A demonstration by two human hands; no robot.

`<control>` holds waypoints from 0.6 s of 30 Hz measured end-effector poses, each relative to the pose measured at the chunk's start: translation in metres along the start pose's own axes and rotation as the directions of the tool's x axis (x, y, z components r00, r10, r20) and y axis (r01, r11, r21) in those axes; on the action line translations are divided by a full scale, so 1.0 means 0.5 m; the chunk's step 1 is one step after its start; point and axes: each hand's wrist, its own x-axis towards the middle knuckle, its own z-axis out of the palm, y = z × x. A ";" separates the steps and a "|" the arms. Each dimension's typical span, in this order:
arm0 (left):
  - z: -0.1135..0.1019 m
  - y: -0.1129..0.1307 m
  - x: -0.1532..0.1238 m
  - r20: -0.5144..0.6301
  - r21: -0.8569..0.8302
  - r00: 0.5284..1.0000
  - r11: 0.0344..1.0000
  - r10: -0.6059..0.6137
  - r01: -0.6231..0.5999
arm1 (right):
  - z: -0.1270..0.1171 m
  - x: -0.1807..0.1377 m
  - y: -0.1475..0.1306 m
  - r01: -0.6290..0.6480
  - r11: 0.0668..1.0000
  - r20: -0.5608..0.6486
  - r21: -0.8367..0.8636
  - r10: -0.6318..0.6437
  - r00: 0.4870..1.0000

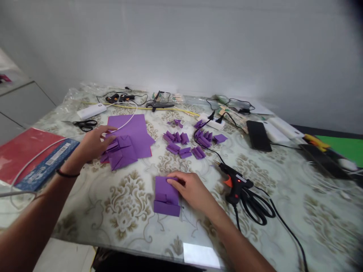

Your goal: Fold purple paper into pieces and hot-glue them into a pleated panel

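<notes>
My right hand (pixel 190 189) lies on a folded purple paper piece (pixel 166 196) near the table's front, fingers stretched and pressing its right edge. My left hand (pixel 95 141) reaches to the left, fingers spread, touching a pile of folded purple sheets (pixel 121 151) that rests on flat purple paper (pixel 136 132). Several small folded purple pieces (pixel 184 143) lie scattered farther back in the middle of the table.
A black glue gun (pixel 235 181) with an orange trigger and black scissors (pixel 256 207) sit right of my right hand. Another pair of scissors (pixel 85 124), a power strip (pixel 211 121), a phone (pixel 258 135), cables and a red folder (pixel 22 151) surround the work area.
</notes>
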 end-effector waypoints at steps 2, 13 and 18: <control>-0.007 -0.039 0.026 0.045 0.045 0.999 0.999 0.002 -0.004 | 0.002 0.003 0.006 0.019 0.999 -0.007 -0.044 -0.020 1.000; 0.035 -0.059 -0.003 0.161 -0.013 0.983 0.996 0.088 -0.087 | -0.011 0.070 -0.100 0.360 0.898 0.076 -0.251 -0.353 0.933; 0.036 -0.031 -0.035 0.170 -0.104 0.978 0.989 0.122 -0.105 | 0.083 0.163 -0.150 0.497 0.827 0.199 -0.262 -0.457 0.867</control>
